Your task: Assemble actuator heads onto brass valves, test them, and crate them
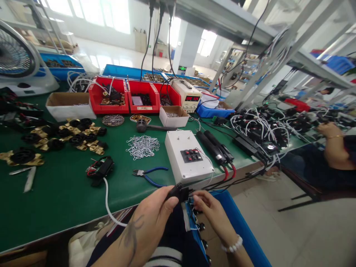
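My left hand (155,207) is closed around a small black plastic part (179,193), held just off the front edge of the table. Close to its right side is my right hand (213,213), with thumb and forefinger pinched together; whatever lies between them is too small to make out. Behind the part stands a white control box (182,167) with a black terminal block (191,155) on its face. Blue-handled cutters (151,175) lie left of the box. Farther left, a black housing (101,168) with exposed wires trails a white cable (108,204) over the edge.
Metal hooks (143,147) lie in a pile beyond the cutters, near a black mallet (141,126). Black-and-brass parts (78,137) cover the left. Red bins (109,107) and a power supply (187,96) stand behind. Below my right arm is a blue crate (241,230); another person's arm (336,144) is at right.
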Demonstrator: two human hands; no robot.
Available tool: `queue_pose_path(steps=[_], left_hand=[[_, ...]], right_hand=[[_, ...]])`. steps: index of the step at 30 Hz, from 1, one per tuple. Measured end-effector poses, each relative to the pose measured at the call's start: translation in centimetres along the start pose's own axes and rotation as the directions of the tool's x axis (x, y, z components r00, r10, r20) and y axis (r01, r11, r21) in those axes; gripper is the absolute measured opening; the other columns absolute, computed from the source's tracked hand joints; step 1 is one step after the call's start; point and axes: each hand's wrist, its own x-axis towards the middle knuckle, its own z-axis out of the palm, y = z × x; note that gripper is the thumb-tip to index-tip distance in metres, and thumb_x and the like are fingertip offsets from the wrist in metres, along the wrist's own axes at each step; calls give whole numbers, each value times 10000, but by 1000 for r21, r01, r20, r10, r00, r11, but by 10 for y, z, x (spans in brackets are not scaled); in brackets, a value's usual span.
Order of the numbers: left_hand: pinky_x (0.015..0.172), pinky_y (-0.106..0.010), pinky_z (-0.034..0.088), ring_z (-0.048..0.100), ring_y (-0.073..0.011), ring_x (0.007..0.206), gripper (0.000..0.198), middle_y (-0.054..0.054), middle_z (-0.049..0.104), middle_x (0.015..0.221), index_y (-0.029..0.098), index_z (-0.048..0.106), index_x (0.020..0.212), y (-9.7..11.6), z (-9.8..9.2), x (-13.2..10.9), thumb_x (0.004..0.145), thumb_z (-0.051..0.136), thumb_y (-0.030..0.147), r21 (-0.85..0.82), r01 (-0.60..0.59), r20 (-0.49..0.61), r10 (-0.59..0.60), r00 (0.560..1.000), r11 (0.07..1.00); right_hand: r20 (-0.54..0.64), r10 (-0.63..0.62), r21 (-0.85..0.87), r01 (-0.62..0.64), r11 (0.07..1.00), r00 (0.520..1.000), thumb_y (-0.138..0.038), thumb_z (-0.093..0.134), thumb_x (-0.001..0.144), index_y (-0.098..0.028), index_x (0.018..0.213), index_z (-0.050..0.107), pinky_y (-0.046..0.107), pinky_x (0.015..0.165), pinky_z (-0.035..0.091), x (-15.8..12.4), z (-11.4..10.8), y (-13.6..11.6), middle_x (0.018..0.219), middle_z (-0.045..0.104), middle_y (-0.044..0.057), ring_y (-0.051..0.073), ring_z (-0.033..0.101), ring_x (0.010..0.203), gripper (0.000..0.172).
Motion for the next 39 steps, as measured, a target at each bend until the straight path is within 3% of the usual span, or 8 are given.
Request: queue_pose_path(steps=[4,9,13,18,25,28,31,39], left_hand=[[797,-227,556,701,-158,951,328,-38,726,1088,260,647,1214,9,-8,0,998,413,339,-14,-119,-130,116,985,993],[647,-122,540,674,-70,639,163,66,738,819,274,663,1050,19,-14,-3,954,533,251,-126,-140,-194,114,974,982],[664,-101,523,675,-50,699,130,100,720,828,311,660,1003,21,-16,-8,911,617,228,-108,-169,-284,133,950,980],[664,-110,522,678,-51,729,157,99,724,880,325,669,1001,21,-15,-11,877,664,229,-80,-182,-355,143,924,980],[706,-136,548,694,-75,769,121,73,727,874,294,686,966,22,-15,-9,866,677,228,-62,-211,-366,174,914,976],[713,-162,561,698,-97,773,115,55,731,867,281,689,964,20,-14,-10,864,680,226,-27,-226,-352,203,914,974],[720,-163,560,698,-100,783,120,50,730,865,275,679,974,18,-12,-11,874,668,209,-18,-251,-331,231,915,968],[765,-127,536,689,-72,806,103,61,725,878,261,652,986,17,-12,-9,898,645,207,51,-300,-314,301,900,953]], right_hand=[[-163,86,-68,-98,993,983,-523,770,652,-151,1062,585,295,541,464,38,-9,49,595,540,-50,167,558,547,584],[-87,115,-88,-123,989,990,-426,606,897,-144,1085,593,291,620,523,66,21,83,782,642,3,132,616,625,339],[-52,79,-208,-88,974,996,-365,591,940,-141,1057,628,360,755,549,61,33,83,928,673,35,161,654,792,255],[6,-31,-297,32,954,999,-403,594,893,-166,838,667,425,983,466,32,19,62,986,699,127,257,643,1033,254],[125,-204,82,195,977,971,-461,696,831,-195,939,652,317,693,601,-28,17,-13,907,732,60,174,714,687,291],[13,-392,457,343,821,920,-365,746,825,-228,906,691,216,511,565,-41,21,-51,793,721,3,111,663,538,169],[-114,-457,584,432,687,882,-349,738,840,-250,875,711,175,534,567,-42,28,-77,797,718,-16,84,665,567,108],[-140,-450,597,438,673,882,-307,719,866,-249,896,715,131,607,566,-36,38,-88,846,723,-33,54,675,640,66]])
